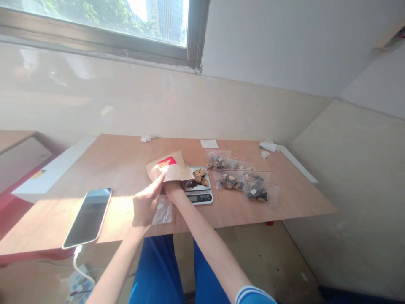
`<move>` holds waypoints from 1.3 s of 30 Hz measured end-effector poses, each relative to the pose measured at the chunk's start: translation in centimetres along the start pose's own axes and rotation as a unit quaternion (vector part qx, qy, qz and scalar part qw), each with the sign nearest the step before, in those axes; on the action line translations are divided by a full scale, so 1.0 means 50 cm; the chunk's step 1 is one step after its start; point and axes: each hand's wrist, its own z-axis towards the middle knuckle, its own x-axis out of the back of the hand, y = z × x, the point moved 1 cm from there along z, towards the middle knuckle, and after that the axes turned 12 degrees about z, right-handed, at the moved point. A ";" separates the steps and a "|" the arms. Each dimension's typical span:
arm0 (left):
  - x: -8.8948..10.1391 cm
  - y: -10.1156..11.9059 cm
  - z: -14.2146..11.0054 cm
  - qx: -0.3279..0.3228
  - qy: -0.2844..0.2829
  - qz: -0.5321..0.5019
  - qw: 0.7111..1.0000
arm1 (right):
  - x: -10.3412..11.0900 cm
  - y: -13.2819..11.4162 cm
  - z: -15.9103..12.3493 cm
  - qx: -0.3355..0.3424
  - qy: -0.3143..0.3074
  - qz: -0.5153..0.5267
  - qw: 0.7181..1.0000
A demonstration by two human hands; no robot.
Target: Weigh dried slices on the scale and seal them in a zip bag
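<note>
My left hand (pixel 147 204) grips a brown kraft paper bag (pixel 179 169) with a red label, its thumb pressed on the front. The bag is tilted, with its mouth toward me and to the right. My right hand (pixel 171 189) reaches into or under that mouth; its fingers are hidden. Just to the right, a digital kitchen scale (pixel 207 196) carries dried brown and dark pieces (pixel 200 177), and the bag covers part of its left side. Below my hands lies a clear plastic bag (pixel 163 211) near the table's front edge.
Several clear zip bags (pixel 230 181) with dark dried pieces and small white packets lie right of the scale. A phone (pixel 88 217) with a white charging cable (pixel 76 261) is at the left. Crumpled white paper (pixel 268 146) and a white card (pixel 209 144) lie along the table's back.
</note>
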 end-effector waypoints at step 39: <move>0.014 -0.009 0.122 0.040 0.005 0.080 0.996 | 0.166 -0.018 -0.156 0.197 0.055 -0.063 0.977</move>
